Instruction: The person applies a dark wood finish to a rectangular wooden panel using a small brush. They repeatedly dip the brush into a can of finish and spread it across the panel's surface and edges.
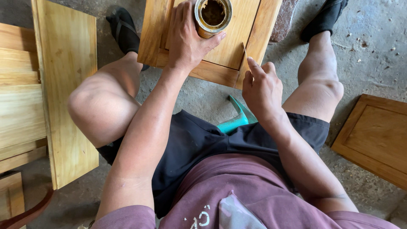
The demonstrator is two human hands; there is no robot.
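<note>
Sawdust and grit are lying across the concrete floor (373, 59) where a person is sitting low with knees spread, a framed wooden door panel (237, 38) propped between the feet. The left hand (186, 40) is wrapping around an open metal tin (213, 17) full of dark brown paste, fingers closed about its side and thumb reaching toward its near rim, holding it upright on the panel's left half, near the far end. The right hand (261, 85) is pinching a thin wooden sliver (245, 54) between thumb and forefinger, the other fingers curled in, its tip pointing at the groove along the panel's right rail close to the near right corner. I cannot tell whether the tip is touching the wood. A teal plastic seat (237, 118) is showing under the dark shorts. More panels are leaning at the left (68, 85) and another is lying flat at the right (375, 135). To my eye the risk is sitting with the tin: if the grip is loosening or the panel is rocking, the paste could be tipping onto the clean face. The sliver looks frail enough to be snapping under a hard press.
</note>
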